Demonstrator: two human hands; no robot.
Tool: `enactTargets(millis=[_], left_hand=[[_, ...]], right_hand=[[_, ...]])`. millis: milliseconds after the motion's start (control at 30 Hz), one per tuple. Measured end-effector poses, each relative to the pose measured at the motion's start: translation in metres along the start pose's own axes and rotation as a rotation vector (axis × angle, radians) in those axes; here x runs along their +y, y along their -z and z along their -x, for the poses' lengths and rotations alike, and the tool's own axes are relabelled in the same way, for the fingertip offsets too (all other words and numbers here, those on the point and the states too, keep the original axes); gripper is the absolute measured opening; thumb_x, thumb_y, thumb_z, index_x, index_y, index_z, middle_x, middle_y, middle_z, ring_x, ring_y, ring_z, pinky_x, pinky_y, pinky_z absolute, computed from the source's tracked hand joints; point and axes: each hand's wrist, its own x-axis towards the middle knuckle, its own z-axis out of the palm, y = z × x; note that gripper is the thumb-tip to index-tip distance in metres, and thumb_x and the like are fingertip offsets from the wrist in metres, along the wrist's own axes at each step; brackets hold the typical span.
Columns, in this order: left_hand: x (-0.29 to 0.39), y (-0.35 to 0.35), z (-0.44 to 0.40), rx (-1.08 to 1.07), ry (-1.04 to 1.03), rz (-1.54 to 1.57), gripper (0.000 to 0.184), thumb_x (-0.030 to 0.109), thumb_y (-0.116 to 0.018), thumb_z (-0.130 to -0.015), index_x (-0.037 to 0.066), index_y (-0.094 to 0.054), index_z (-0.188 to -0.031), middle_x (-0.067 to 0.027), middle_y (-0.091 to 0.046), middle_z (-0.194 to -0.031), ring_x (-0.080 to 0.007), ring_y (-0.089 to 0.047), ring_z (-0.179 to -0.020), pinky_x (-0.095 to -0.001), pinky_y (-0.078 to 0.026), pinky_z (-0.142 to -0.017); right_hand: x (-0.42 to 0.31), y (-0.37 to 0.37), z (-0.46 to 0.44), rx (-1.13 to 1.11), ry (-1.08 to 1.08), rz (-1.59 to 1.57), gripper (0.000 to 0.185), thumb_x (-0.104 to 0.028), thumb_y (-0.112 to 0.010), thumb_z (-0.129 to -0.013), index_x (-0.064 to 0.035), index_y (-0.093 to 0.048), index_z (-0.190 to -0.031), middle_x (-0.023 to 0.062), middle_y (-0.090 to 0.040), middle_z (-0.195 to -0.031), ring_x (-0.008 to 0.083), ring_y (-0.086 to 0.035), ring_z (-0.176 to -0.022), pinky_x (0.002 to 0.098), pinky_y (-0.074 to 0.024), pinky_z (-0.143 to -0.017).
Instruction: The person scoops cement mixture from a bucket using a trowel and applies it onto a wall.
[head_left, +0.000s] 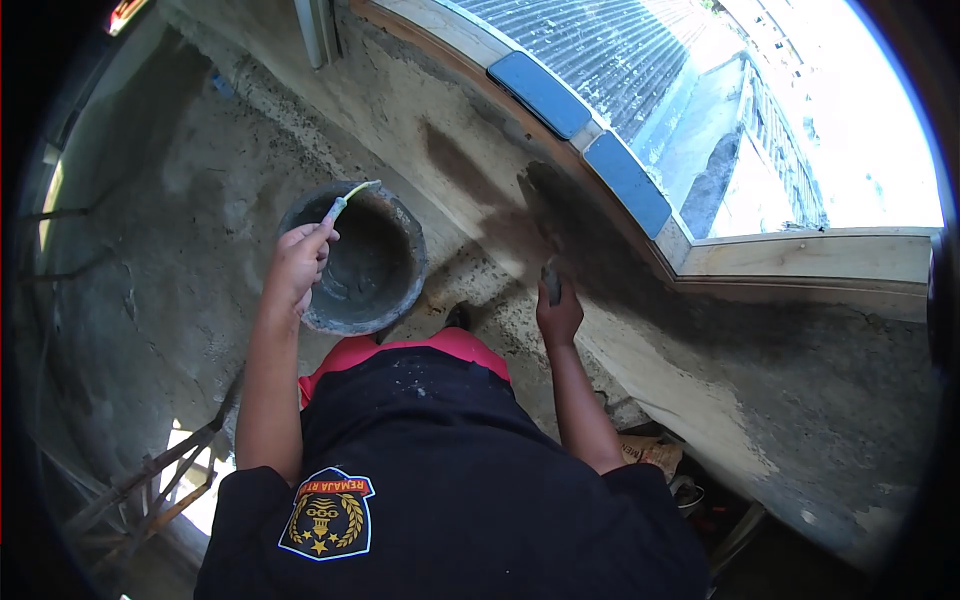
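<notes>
Fingers [316, 240] clench pale stick [338, 208] in left hand [297, 264], dark handle [551, 286] in right hand [561, 316].

The bucket [417, 245] stands on the floor [190, 225], below and to the right of the left fingers [318, 238], which enclose a handle [337, 209]. Right of the right fingers [571, 300] lies the wall [690, 385], window frame [820, 260] farther ahead, bag [650, 453] behind.
</notes>
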Motion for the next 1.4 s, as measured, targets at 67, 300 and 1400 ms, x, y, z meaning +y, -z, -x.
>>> enactTargets(millis=[67, 300, 1400], left_hand=[[-0.002, 0.000, 0.001, -0.005, 0.001, 0.003, 0.024, 0.028, -0.056, -0.093, 0.006, -0.058, -0.083, 0.0095, -0.037, -0.057, 0.0003, -0.026, -0.043, -0.0188, -0.017, -0.040], [0.001, 0.006, -0.001, 0.003, 0.011, -0.010, 0.024, 0.027, -0.055, -0.093, 0.006, -0.058, -0.083, 0.0091, -0.037, -0.057, 0.0003, -0.026, -0.043, -0.0185, -0.016, -0.039], [0.008, -0.003, -0.009, -0.050, 0.037, 0.003, 0.024, 0.027, -0.056, -0.093, 0.005, -0.058, -0.083, 0.0093, -0.037, -0.056, -0.0002, -0.026, -0.043, -0.0188, -0.017, -0.039]], right_hand=[[0.008, 0.004, -0.011, 0.028, -0.035, 0.006, 0.040, -0.036, -0.064, -0.082, -0.0115, -0.057, -0.112, 0.0174, -0.066, -0.091, 0.0380, -0.064, -0.083, 0.0454, -0.0500, -0.070], [-0.005, 0.007, 0.028, 0.005, -0.175, -0.160, 0.039, -0.035, -0.065, -0.081, -0.0113, -0.059, -0.111, 0.0173, -0.066, -0.093, 0.0378, -0.063, -0.084, 0.0440, -0.0499, -0.071], [0.022, 0.002, -0.028, 0.062, 0.059, 0.054, 0.041, -0.040, -0.061, -0.083, -0.0092, -0.061, -0.110, 0.0187, -0.066, -0.094, 0.0379, -0.063, -0.086, 0.0450, -0.0504, -0.074]])
